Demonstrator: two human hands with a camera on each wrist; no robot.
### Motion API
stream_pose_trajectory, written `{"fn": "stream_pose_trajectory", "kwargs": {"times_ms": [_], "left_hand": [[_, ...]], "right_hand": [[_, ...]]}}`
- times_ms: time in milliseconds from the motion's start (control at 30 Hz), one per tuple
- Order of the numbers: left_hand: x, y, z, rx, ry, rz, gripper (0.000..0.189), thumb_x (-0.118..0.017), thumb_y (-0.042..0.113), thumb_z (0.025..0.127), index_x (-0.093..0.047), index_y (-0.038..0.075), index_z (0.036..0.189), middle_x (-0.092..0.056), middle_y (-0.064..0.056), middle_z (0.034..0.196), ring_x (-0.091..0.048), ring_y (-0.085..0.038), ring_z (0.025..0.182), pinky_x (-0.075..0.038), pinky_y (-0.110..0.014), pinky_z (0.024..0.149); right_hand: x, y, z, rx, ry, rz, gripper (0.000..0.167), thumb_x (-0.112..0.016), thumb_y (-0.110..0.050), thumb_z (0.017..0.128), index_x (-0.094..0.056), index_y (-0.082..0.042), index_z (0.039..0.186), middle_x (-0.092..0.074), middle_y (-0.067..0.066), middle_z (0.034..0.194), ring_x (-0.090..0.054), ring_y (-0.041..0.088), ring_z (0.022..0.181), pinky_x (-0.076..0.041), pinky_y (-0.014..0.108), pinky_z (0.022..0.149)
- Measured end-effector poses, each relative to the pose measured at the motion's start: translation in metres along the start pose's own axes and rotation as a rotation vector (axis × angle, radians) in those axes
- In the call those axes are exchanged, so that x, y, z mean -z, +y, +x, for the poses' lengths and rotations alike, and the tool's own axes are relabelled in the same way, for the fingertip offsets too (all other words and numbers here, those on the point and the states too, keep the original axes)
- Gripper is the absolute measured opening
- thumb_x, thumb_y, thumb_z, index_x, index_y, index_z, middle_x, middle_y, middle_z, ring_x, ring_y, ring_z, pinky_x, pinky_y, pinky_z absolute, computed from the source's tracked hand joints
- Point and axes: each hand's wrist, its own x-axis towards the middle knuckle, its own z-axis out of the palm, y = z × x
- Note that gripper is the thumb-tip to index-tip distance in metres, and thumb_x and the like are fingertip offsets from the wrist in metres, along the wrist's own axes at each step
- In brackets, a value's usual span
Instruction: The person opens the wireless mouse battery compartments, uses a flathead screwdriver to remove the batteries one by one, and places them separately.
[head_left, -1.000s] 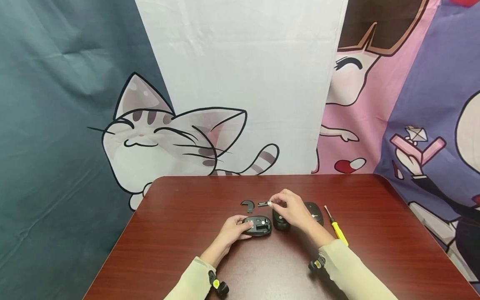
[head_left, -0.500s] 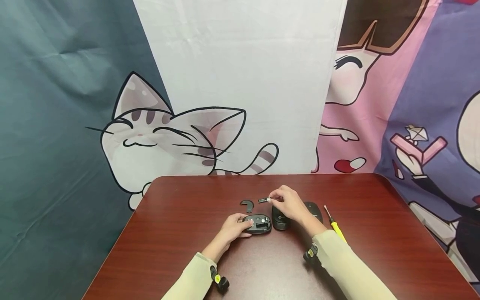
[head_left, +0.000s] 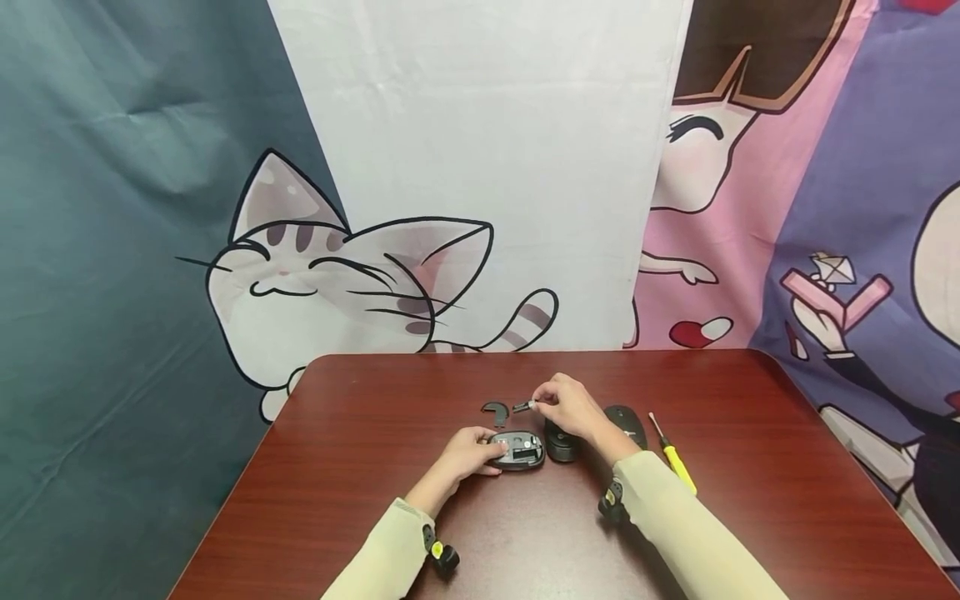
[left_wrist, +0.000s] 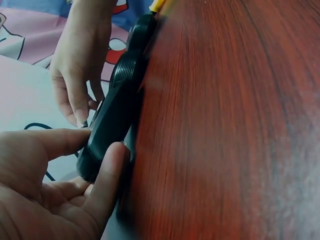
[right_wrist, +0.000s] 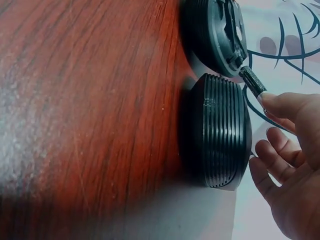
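My left hand (head_left: 467, 454) grips a black computer mouse (head_left: 519, 450) by its left end, thumb on top. The mouse lies underside up with its battery compartment uncovered. Between thumb and fingertips my right hand (head_left: 568, 406) pinches a small dark battery (head_left: 522, 406) with a pale end, just beyond the mouse. In the right wrist view the battery (right_wrist: 253, 81) slants past the end of the mouse (right_wrist: 227, 35). A curved black battery cover (head_left: 497, 412) lies on the table behind the mouse.
Under my right hand stands a second dark mouse-like object (head_left: 561, 446) with a ridged side, partly hidden. Another black rounded object (head_left: 627, 425) sits to its right. A yellow-handled screwdriver (head_left: 675, 458) lies farther right on the reddish-brown table (head_left: 360, 500). A printed cloth (head_left: 480, 167) hangs behind.
My right hand has shifted slightly left with the battery, which now tilts with its free end lower. My left hand and the mouse stay nearly in place.
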Motion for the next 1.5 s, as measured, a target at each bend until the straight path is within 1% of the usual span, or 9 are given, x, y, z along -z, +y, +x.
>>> {"fn": "stream_pose_trajectory", "kwargs": {"times_ms": [133,333,567,633,833,1000,1100,1267,1500], "left_hand": [[0.000,0.002,-0.002,0.004,0.022,0.030,0.044,-0.075,0.013,0.091,-0.060,-0.011,0.124,-0.060,-0.014,0.099,-0.071,-0.017,0.070,-0.063,-0.030,0.066],[0.002,0.006,-0.005,-0.005,0.049,0.078,0.038,-0.078,0.013,0.089,-0.062,-0.008,0.116,-0.064,-0.013,0.095,-0.070,-0.016,0.068,-0.063,-0.030,0.063],[0.002,0.005,-0.005,-0.013,0.048,0.089,0.037,-0.078,0.013,0.088,-0.062,-0.008,0.114,-0.065,-0.012,0.093,-0.070,-0.016,0.068,-0.063,-0.030,0.062],[0.002,0.006,-0.006,-0.009,0.048,0.090,0.036,-0.078,0.013,0.088,-0.062,-0.007,0.114,-0.064,-0.012,0.094,-0.069,-0.016,0.069,-0.063,-0.030,0.062],[0.001,0.007,-0.006,-0.017,0.044,0.106,0.037,-0.077,0.013,0.089,-0.062,-0.007,0.114,-0.064,-0.012,0.095,-0.070,-0.016,0.069,-0.063,-0.030,0.062],[0.001,0.007,-0.005,-0.014,0.041,0.108,0.036,-0.077,0.013,0.089,-0.062,-0.007,0.114,-0.063,-0.012,0.095,-0.071,-0.017,0.068,-0.063,-0.030,0.062],[0.002,0.009,-0.007,-0.011,0.034,0.111,0.036,-0.077,0.013,0.089,-0.061,-0.008,0.114,-0.063,-0.012,0.095,-0.070,-0.016,0.067,-0.063,-0.029,0.062],[0.002,0.012,-0.010,-0.012,0.029,0.135,0.034,-0.077,0.013,0.089,-0.061,-0.008,0.111,-0.061,-0.012,0.094,-0.070,-0.015,0.066,-0.062,-0.026,0.061],[0.001,0.011,-0.010,0.004,0.044,0.134,0.033,-0.077,0.012,0.088,-0.061,-0.007,0.111,-0.061,-0.012,0.094,-0.071,-0.019,0.069,-0.063,-0.030,0.062]], "right_hand": [[-0.003,0.002,0.002,0.004,-0.003,-0.009,0.005,-0.081,-0.016,0.085,-0.076,-0.015,0.086,-0.056,-0.003,0.083,-0.053,0.012,0.077,-0.048,0.029,0.068],[-0.007,0.003,0.007,-0.001,-0.022,-0.033,0.006,-0.081,-0.016,0.083,-0.076,-0.015,0.084,-0.058,-0.002,0.083,-0.056,0.014,0.080,-0.050,0.031,0.071],[-0.013,0.004,0.010,-0.072,-0.065,-0.067,0.007,-0.081,-0.016,0.083,-0.074,-0.017,0.082,-0.057,-0.002,0.084,-0.055,0.015,0.081,-0.050,0.033,0.074],[-0.015,0.004,0.010,-0.082,-0.078,-0.075,0.006,-0.080,-0.017,0.084,-0.074,-0.018,0.082,-0.057,-0.002,0.085,-0.055,0.015,0.082,-0.050,0.034,0.075],[-0.014,0.003,0.012,-0.104,-0.081,-0.089,0.008,-0.080,-0.015,0.083,-0.073,-0.017,0.080,-0.057,-0.001,0.085,-0.055,0.016,0.082,-0.051,0.036,0.076],[-0.014,0.002,0.013,-0.125,-0.105,-0.107,0.008,-0.079,-0.015,0.083,-0.072,-0.016,0.080,-0.057,0.001,0.085,-0.055,0.017,0.082,-0.051,0.038,0.076],[-0.014,0.001,0.013,-0.155,-0.133,-0.112,0.010,-0.080,-0.016,0.084,-0.071,-0.016,0.080,-0.056,0.001,0.086,-0.053,0.017,0.082,-0.051,0.037,0.076],[-0.014,-0.001,0.012,-0.172,-0.173,-0.112,0.011,-0.080,-0.016,0.085,-0.070,-0.014,0.080,-0.055,0.002,0.085,-0.052,0.017,0.081,-0.050,0.037,0.075],[-0.014,-0.002,0.011,-0.172,-0.182,-0.156,0.011,-0.080,-0.016,0.085,-0.070,-0.016,0.081,-0.055,0.001,0.087,-0.053,0.018,0.083,-0.050,0.037,0.075]]}}
